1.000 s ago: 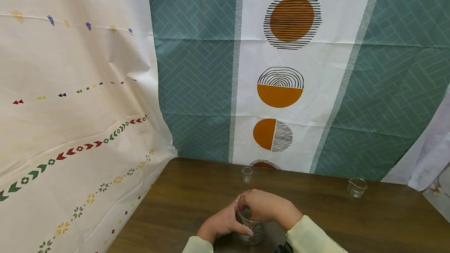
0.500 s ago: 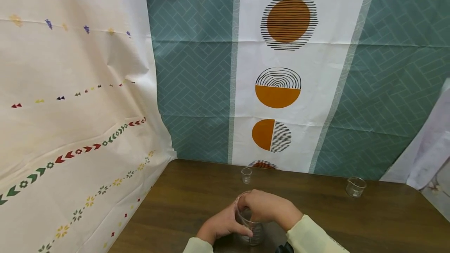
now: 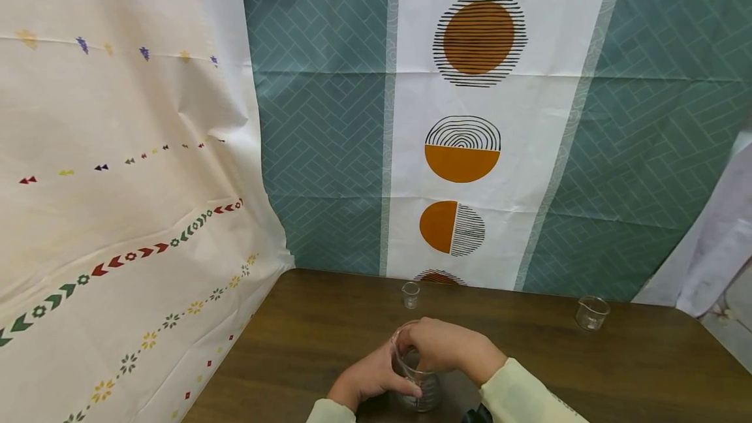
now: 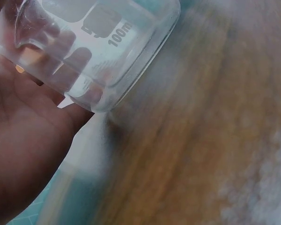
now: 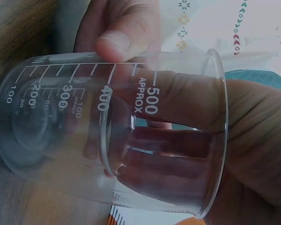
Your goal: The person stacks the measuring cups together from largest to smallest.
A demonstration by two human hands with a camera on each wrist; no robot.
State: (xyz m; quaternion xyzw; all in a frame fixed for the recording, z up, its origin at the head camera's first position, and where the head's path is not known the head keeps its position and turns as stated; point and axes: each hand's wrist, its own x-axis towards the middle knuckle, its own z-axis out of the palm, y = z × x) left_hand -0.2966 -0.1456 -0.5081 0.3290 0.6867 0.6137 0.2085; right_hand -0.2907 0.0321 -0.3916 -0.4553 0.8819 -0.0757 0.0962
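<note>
Clear glass makes up everything being handled here: a large beaker (image 3: 429, 397), marked up to 500, stands at the near part of the brown wooden tabletop (image 3: 311, 325), with a smaller beaker (image 5: 47, 136) nested inside it. Whether the large one's base touches the wood cannot be told.

The left hand (image 3: 373, 371) has its grip wrapped round the outside of the large beaker, thumb on the near side, probably to keep the slick, light wall from turning or tipping. The right hand (image 3: 449, 344) reaches in over the rim with bent fingers. Through the glass, the right wrist view shows those fingers at the smaller beaker's rim, so its grip seems to be grasping that edge. Holding it there makes sense, I judge, since the surrounding wall leaves little room to take it by the side. The nested beaker lies along the length of the large one, its base toward the large one's base, which suits two vessels of like shape.

Well apart on the far part of the tabletop are a tiny beaker (image 3: 410, 296) and, to the right, a low, wide beaker (image 3: 592, 314). Both are untouched and apart from each other, perhaps placed there to leave the hands working space.
</note>
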